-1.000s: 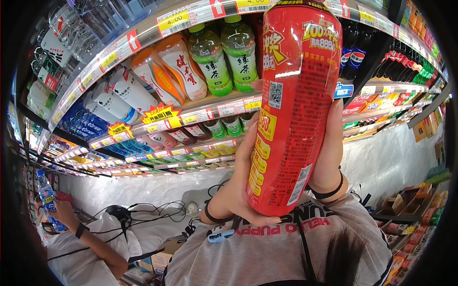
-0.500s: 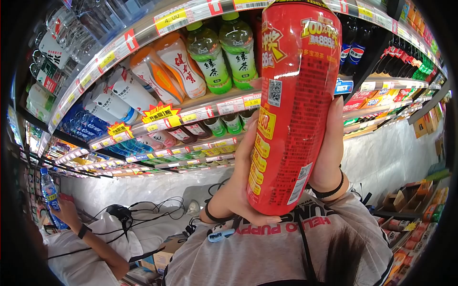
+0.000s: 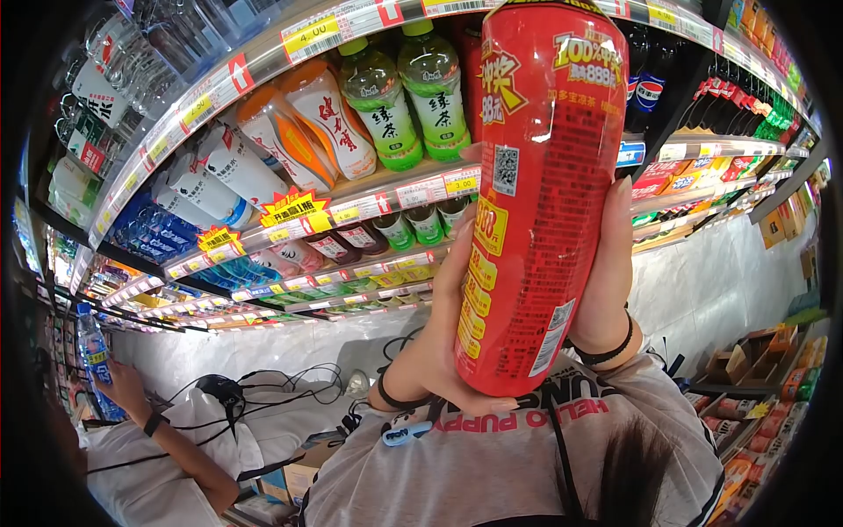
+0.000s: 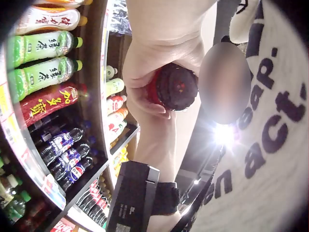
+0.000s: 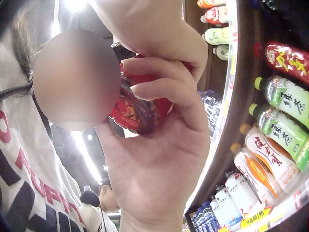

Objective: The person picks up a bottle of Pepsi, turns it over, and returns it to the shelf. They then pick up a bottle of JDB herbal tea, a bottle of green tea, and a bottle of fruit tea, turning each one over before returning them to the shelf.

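Note:
In the head view a large red bottle (image 3: 544, 202) with yellow labels and a QR code stands tilted in front of the chest. My left hand (image 3: 443, 334) grips its left side and lower end. Along its right side lies my right hand (image 3: 606, 281), fingers pointing up and partly hidden behind it. The dark end of the red bottle (image 4: 177, 87) shows between curled fingers in the left wrist view. In the right wrist view, fingers bend over the end of the red bottle (image 5: 140, 104).
Shelves hold green tea bottles (image 3: 435, 97), orange-and-white bottles (image 3: 329, 123), cola bottles (image 3: 648, 83) and price tags. At the left another person's hand (image 3: 127, 391) holds a blue-labelled bottle (image 3: 92, 351). Cardboard boxes (image 3: 746, 360) stand at the right.
Both hands keep their grip, and the red bottle stays nearly in place. The shelves have shifted slightly in view. At the left the other person's hand and bottle have moved a little to the right.

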Demonstrator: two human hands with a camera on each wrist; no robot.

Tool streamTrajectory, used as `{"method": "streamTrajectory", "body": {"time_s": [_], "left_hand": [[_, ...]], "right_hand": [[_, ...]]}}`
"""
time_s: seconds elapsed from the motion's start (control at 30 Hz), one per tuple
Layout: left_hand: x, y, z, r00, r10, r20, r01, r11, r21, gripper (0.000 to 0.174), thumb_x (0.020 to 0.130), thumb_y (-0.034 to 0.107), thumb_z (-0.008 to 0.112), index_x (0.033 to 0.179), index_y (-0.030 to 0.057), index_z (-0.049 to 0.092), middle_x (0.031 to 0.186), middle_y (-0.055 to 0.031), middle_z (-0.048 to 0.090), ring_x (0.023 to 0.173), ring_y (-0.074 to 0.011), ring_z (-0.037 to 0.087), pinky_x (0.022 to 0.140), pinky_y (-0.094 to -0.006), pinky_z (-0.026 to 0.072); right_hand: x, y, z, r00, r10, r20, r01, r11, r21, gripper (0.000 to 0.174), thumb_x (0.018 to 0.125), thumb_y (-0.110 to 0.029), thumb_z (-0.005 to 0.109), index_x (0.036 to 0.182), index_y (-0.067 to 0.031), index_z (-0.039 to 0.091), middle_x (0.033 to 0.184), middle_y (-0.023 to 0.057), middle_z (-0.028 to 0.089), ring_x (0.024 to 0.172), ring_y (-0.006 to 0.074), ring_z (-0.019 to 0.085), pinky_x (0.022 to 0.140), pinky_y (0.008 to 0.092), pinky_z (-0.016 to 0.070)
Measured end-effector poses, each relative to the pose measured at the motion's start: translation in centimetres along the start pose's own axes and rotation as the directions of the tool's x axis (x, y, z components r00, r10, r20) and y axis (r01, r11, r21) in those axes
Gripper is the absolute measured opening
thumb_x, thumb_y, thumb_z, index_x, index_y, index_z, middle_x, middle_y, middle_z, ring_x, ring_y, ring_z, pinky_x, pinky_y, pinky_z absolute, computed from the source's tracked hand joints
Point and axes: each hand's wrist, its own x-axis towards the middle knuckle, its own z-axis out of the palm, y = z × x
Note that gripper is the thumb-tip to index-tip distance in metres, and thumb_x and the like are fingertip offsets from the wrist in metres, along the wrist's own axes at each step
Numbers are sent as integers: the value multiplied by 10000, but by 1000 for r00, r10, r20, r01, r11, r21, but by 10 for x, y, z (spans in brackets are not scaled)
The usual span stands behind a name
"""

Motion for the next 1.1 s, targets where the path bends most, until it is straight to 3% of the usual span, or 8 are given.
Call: {"method": "streamTrajectory", "body": {"time_s": [0.4, 0.6, 0.77, 0.97, 1.1], "left_hand": [[-7, 7, 1, 1000, -8, 13, 9, 998, -68, 1312, 451, 357, 824, 1391, 65, -44, 1433, -220, -14, 1339, -350, -23, 1061, -466, 44], [-13, 11, 0, 1000, -14, 7, 14, 994, -107, 1308, 453, 346, 826, 1391, 75, -44, 1435, -217, -32, 1342, -336, -22, 1063, -456, 51], [-22, 17, -1, 999, -42, 3, 42, 993, -109, 1301, 461, 349, 825, 1391, 77, -43, 1435, -217, -39, 1344, -329, -21, 1065, -447, 47], [-27, 20, -6, 1000, -23, 9, 23, 999, -44, 1295, 466, 360, 819, 1388, 61, -41, 1433, -222, -29, 1344, -335, -20, 1064, -449, 32], [-28, 23, -10, 1000, -15, 3, 15, 999, -34, 1291, 466, 362, 814, 1387, 57, -37, 1433, -225, -30, 1342, -343, -20, 1062, -454, 32]], "right_hand": [[-11, 2, 6, 997, 72, -14, -70, 993, 99, 590, 914, -483, 296, 1305, -43, 252, 1163, 95, 465, 984, 131, 505, 842, 274, 414], [-15, 2, 14, 1000, 23, -16, -21, 995, 97, 605, 914, -486, 296, 1324, -47, 229, 1191, 93, 445, 1007, 132, 492, 850, 285, 412], [-26, 9, 14, 991, 127, -46, -121, 985, 119, 600, 922, -473, 282, 1338, -47, 212, 1221, 90, 421, 1048, 134, 460, 883, 290, 388], [-24, 11, 23, 1000, 0, -24, 2, 997, 80, 581, 932, -450, 266, 1343, -44, 208, 1226, 86, 416, 1054, 135, 452, 889, 287, 380], [-23, 15, 26, 1000, 2, -22, 0, 995, 97, 576, 933, -445, 269, 1342, -43, 212, 1224, 86, 419, 1052, 132, 454, 884, 282, 383]]}}
